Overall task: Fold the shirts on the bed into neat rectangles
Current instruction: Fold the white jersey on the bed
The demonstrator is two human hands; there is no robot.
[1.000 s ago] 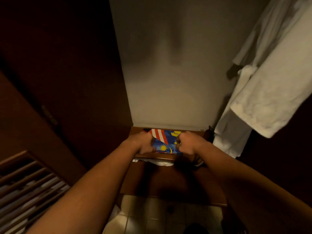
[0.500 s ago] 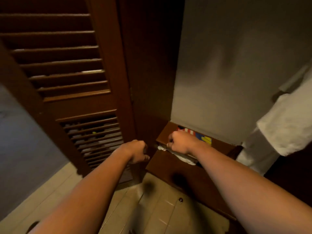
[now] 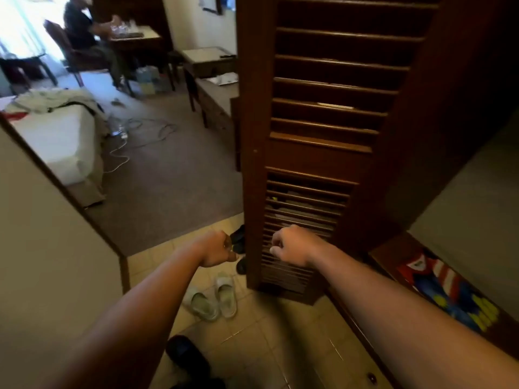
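Brown louvred wardrobe door (image 3: 314, 153) standing open at centre. Just left of its foot, pale slippers (image 3: 213, 297) on the tiled floor (image 3: 261, 332). Beyond the door's left edge, grey carpet (image 3: 168, 175) with white cables (image 3: 126, 141). Far behind the door, a seated person (image 3: 81, 26) at a desk (image 3: 134, 37).

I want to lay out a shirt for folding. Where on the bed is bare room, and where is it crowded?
The near part of the bed shows bare white sheet, from the heap of clothes down to the foot end. The far part under that heap is crowded. Both hands are away from it: left hand, right hand.
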